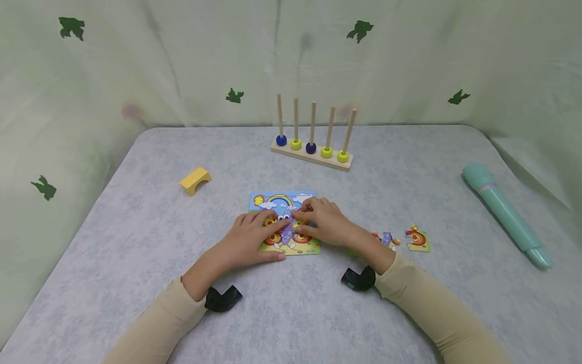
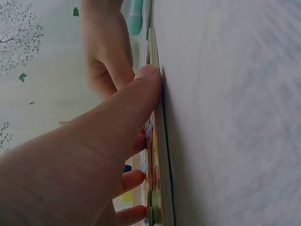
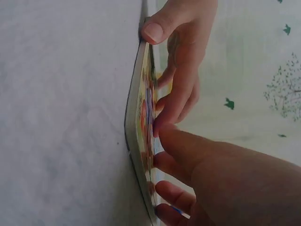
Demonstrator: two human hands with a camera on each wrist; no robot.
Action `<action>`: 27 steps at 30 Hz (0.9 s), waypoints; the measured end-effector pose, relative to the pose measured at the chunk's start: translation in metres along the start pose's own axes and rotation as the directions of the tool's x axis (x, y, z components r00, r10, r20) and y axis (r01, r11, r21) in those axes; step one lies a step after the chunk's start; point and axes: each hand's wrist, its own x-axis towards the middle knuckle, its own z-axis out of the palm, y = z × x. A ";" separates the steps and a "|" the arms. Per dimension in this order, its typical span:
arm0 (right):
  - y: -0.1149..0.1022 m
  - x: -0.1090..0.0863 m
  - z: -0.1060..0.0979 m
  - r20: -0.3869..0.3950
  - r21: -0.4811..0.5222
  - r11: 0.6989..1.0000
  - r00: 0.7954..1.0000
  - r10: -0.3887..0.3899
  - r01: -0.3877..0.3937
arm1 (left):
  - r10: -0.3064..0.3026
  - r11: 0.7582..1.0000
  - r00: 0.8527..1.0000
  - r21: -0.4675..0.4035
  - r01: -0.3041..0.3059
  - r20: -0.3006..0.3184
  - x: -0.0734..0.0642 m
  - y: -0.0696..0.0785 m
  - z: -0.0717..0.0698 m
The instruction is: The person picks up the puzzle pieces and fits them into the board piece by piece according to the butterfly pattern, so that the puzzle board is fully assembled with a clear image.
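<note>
A jigsaw puzzle (image 1: pixel 286 245) on a thin board lies flat on the table, with a rainbow, a sun and a purple-bodied butterfly on it. My left hand (image 1: pixel 247 237) lies over its left side. The left fingertips touch the picture, while the left thumb (image 2: pixel 148 77) rests at the board's near edge. From the right, my right hand (image 1: pixel 329 222) reaches over the puzzle, its fingertips (image 3: pixel 167 190) touching the surface with bent, spread fingers. The hands hide parts of the picture. No loose piece shows between the right fingers.
Loose puzzle pieces lie right of the board, one (image 1: pixel 418 239) in the open and others (image 1: pixel 387 239) partly behind my right forearm. A peg stand with beads (image 1: pixel 313 155) stands behind, a yellow arch block (image 1: pixel 195 180) at left, and a teal toy microphone (image 1: pixel 506 212) at right.
</note>
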 end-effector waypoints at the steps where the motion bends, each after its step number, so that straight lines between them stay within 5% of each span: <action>1: -0.001 0.000 -0.002 0.028 -0.008 1.000 1.000 0.003 -0.003 | -0.003 1.000 1.000 0.001 0.003 0.000 0.000 0.000 0.000; 6: -0.002 -0.005 -0.012 0.110 0.085 0.996 0.994 0.009 -0.019 | -0.007 1.000 1.000 -0.010 0.007 0.009 -0.001 -0.002 0.001; 13: 0.003 -0.031 -0.040 0.008 0.300 0.954 1.000 -0.006 0.003 | 0.003 0.999 1.000 -0.039 -0.003 -0.003 -0.001 -0.001 0.002; 20: 0.022 -0.074 -0.058 -0.077 0.308 0.950 0.994 0.072 -0.045 | 0.001 0.998 1.000 -0.061 -0.001 -0.010 -0.001 -0.001 0.003; 27: 0.048 -0.100 -0.041 -0.095 0.298 0.955 0.994 0.046 -0.016 | 0.000 0.993 1.000 -0.116 0.001 0.006 -0.002 -0.010 0.001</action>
